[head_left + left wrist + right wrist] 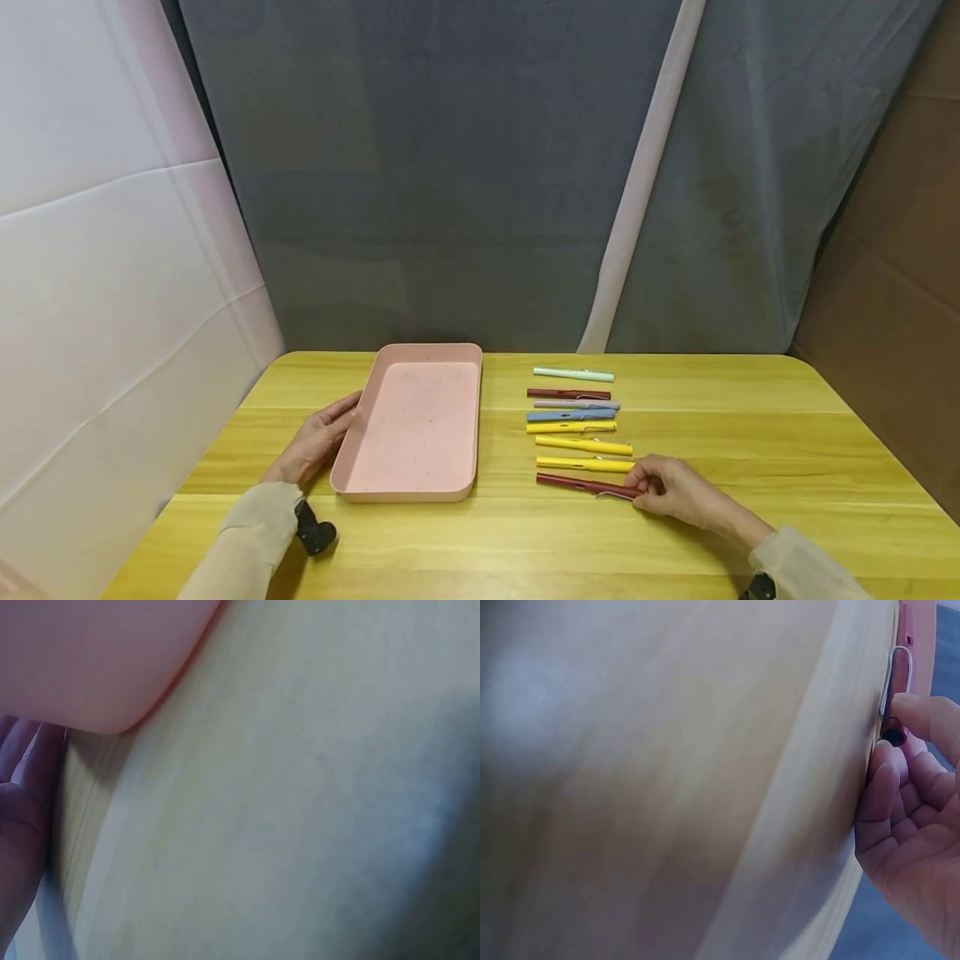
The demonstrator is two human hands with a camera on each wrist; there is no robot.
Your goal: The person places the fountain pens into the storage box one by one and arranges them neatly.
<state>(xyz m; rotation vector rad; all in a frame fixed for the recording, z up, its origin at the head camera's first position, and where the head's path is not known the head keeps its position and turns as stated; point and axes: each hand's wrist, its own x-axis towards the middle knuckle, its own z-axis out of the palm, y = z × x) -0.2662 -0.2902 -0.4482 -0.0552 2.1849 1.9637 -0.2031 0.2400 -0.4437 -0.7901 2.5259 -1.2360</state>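
Observation:
My right hand (pixel 686 493) pinches the right, clip end of a dark red pen (pixel 566 482), the nearest of a column of pens. In the right wrist view the thumb and fingertips close around the end of that pen (pixel 897 682), beside its wire clip. My left hand (pixel 318 442) touches the left wall of a pink rectangular tray (pixel 405 495) with fingers extended. The left wrist view shows the tray's outer corner (pixel 112 675) and part of the hand; the fingertips are hidden behind the tray. Nothing lies inside the tray.
Beyond the held pen lie yellow pens (pixel 585 464), a blue pen (pixel 570 415), a pale lilac pen (pixel 573 404), another dark red pen (pixel 567 393) and a mint green pen (pixel 573 374). The wooden table (pixel 465 550) meets a grey curtain (pixel 450 208) at its back edge.

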